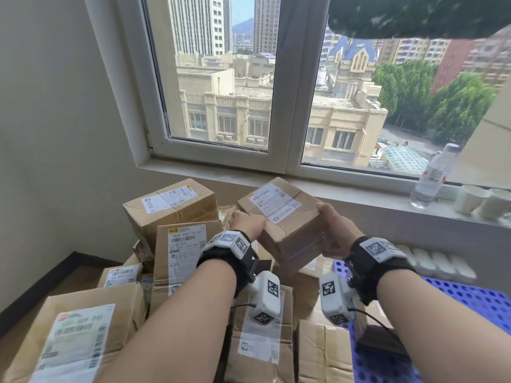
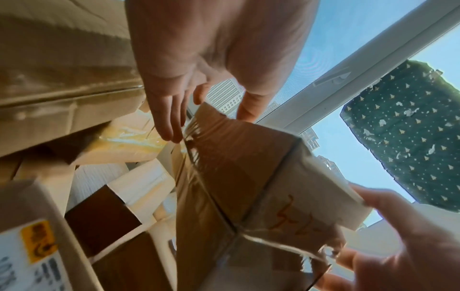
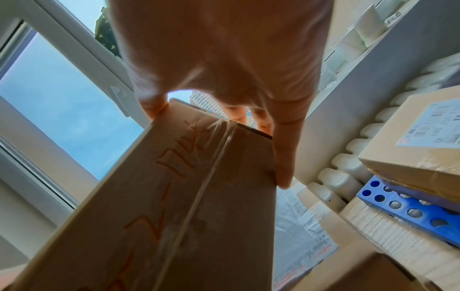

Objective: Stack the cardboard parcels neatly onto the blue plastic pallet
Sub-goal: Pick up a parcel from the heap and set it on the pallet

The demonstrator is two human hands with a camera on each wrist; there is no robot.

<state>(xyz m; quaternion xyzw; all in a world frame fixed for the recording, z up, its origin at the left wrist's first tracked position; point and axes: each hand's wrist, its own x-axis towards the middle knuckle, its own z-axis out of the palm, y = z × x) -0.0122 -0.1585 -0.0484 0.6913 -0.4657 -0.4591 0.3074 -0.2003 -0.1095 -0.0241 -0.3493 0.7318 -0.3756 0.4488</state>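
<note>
A taped cardboard parcel point(image 1: 287, 225) with a white label is held tilted in the air above the pile. My left hand point(image 1: 247, 221) grips its upper left corner; the left wrist view has fingers on the taped side of the parcel point(image 2: 236, 177) and the thumb over the edge. My right hand point(image 1: 329, 230) holds its right end, thumb on top and fingers below. Red handwriting marks the parcel's underside point(image 3: 174, 196). The blue perforated pallet point(image 1: 470, 305) lies low at the right, partly hidden by my right arm.
Several labelled parcels point(image 1: 171, 208) are piled to the left and below my arms. Another parcel point(image 3: 418, 141) sits on the pallet point(image 3: 410, 208). A water bottle point(image 1: 431, 175) and white cups point(image 1: 472, 199) stand on the window sill. A white radiator point(image 1: 434, 261) runs under it.
</note>
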